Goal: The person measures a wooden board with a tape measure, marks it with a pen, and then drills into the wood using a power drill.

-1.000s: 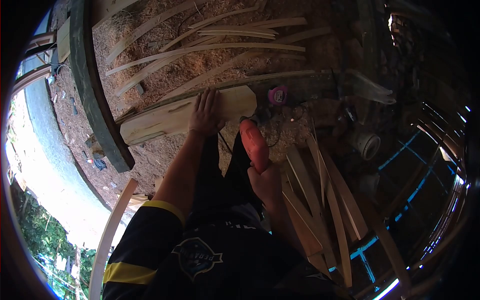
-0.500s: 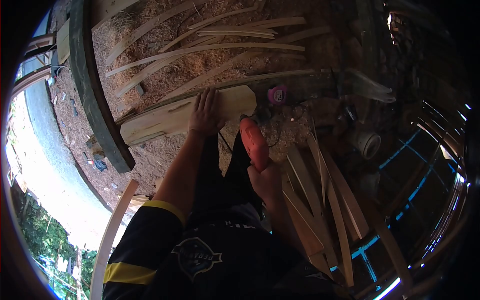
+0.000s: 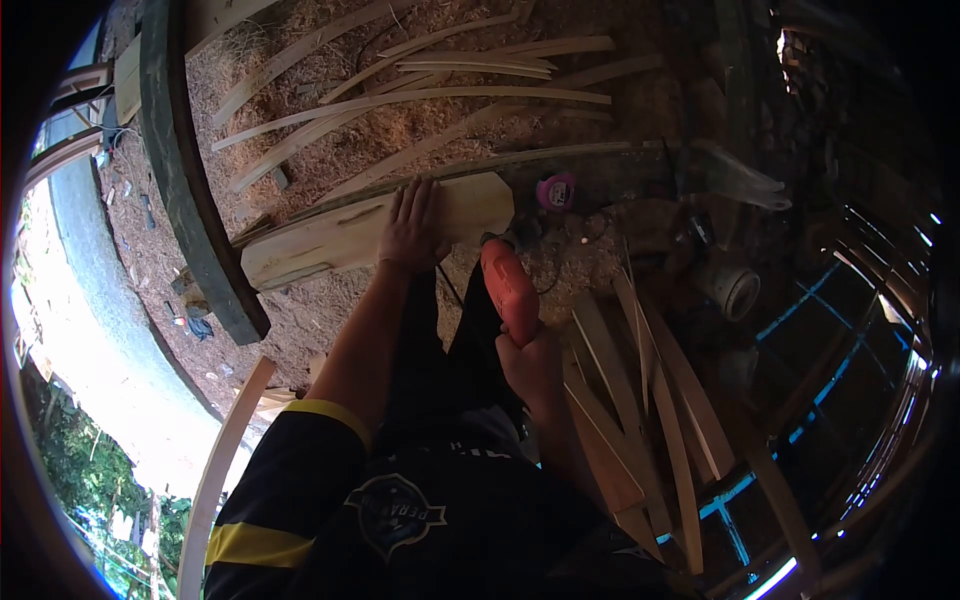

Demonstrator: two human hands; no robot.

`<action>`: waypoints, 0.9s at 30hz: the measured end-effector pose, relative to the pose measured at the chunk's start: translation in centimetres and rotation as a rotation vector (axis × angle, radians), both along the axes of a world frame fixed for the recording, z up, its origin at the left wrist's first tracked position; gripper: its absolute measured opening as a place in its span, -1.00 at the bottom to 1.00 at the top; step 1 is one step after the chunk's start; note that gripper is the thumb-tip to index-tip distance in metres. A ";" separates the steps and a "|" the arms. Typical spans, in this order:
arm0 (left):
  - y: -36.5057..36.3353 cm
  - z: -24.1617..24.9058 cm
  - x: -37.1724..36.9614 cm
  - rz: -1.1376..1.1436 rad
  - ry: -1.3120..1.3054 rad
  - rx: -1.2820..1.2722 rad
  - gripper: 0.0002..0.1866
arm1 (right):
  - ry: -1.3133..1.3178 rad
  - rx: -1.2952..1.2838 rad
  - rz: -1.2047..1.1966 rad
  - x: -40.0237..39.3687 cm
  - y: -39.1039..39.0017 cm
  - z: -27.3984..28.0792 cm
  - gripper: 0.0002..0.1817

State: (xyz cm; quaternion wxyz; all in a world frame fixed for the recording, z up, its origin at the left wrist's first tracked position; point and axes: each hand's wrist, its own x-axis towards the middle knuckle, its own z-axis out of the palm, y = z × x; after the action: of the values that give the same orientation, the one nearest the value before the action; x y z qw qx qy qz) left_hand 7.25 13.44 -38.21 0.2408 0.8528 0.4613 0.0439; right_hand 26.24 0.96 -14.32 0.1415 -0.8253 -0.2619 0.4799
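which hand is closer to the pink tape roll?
Right. The right hand grips the orange drill just below the pink tape roll; the left hand lies flat on the plank, farther off.

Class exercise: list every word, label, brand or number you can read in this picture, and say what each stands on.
Badge on the black shirt: it carries lettering, but too small and blurred to read.
Orange drill in the right hand: no readable brand or label.
Pink reel: no readable text.

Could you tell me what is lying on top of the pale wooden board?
The left hand lies flat on the wooden board. The patch beneath it is hidden. The right hand holds an orange drill beside it.
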 end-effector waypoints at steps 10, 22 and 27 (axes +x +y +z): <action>0.2 0.3 0.0 -0.018 0.025 -0.002 0.11 | -0.012 -0.007 0.025 0.2 0.0 -0.2 -0.76; 0.0 -0.1 0.0 -0.028 0.057 -0.003 0.10 | -0.030 0.003 0.026 0.2 -0.1 -0.2 -0.75; 0.0 0.1 0.1 -0.019 0.040 0.005 0.11 | 0.026 -0.040 0.035 0.3 -0.1 -0.2 -0.65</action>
State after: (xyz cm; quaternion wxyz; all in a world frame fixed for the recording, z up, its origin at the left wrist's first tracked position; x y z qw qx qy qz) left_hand 7.32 13.48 -38.13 0.2297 0.8586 0.4576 0.0259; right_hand 26.57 0.89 -14.48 0.1197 -0.8170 -0.2647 0.4981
